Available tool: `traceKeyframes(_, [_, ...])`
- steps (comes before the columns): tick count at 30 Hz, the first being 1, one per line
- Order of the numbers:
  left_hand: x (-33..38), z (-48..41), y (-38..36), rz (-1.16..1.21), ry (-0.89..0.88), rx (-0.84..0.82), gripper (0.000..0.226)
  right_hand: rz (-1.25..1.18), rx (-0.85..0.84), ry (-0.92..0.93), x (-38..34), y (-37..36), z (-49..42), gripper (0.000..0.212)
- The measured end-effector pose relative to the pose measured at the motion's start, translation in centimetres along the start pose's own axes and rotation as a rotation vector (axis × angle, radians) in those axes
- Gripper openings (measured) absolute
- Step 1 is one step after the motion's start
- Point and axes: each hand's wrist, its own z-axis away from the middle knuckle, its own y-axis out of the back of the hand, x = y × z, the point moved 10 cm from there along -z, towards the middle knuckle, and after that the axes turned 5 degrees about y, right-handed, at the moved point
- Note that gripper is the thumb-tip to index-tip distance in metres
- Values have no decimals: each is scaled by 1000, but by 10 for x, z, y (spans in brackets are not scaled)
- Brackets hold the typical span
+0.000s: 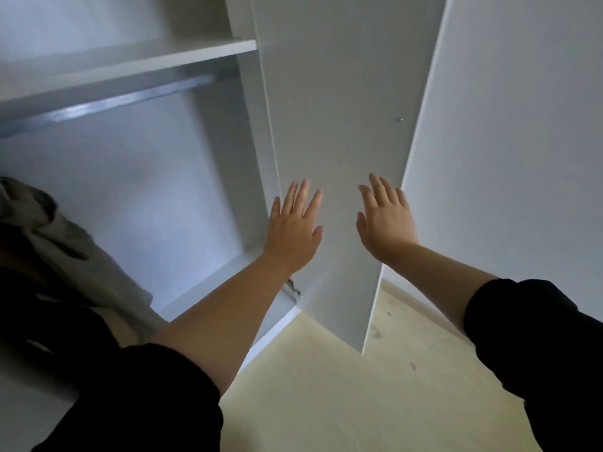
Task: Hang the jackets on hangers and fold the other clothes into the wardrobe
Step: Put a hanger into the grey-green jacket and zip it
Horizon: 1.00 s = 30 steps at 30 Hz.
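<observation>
Both hands, my left hand [293, 230] and right hand [386, 220], are reaching with fingers spread wide (holding nothing) toward the tall white wardrobe door [342, 109], standing upright.

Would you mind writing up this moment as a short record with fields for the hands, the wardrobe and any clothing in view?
left hand: open, fingers spread, empty, in front of the door near its hinge side
right hand: open, empty, near the door's free edge
wardrobe door: white, swung open
hanging rail: metal, bare in the visible stretch, under the shelf
grey garment: inside the wardrobe at left, partly out of view
floor: pale wood
</observation>
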Motion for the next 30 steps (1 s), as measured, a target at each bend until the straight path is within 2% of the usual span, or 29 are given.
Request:
traceKeyframes(8, [282, 22, -1, 108, -289, -19, 66, 110, -24, -333, 222, 45, 171, 56])
traceKeyframes(15, [468, 22, -19, 133, -517, -68, 66, 123, -19, -573, 376, 64, 276, 56])
traceKeyframes(24, [687, -35, -72, 211, -676, -111, 65, 190, -41, -773, 583, 65, 339, 55])
traceKeyframes(30, [833, -63, -90, 223, -793, -159, 64, 238, -111, -808, 707, 76, 374, 57])
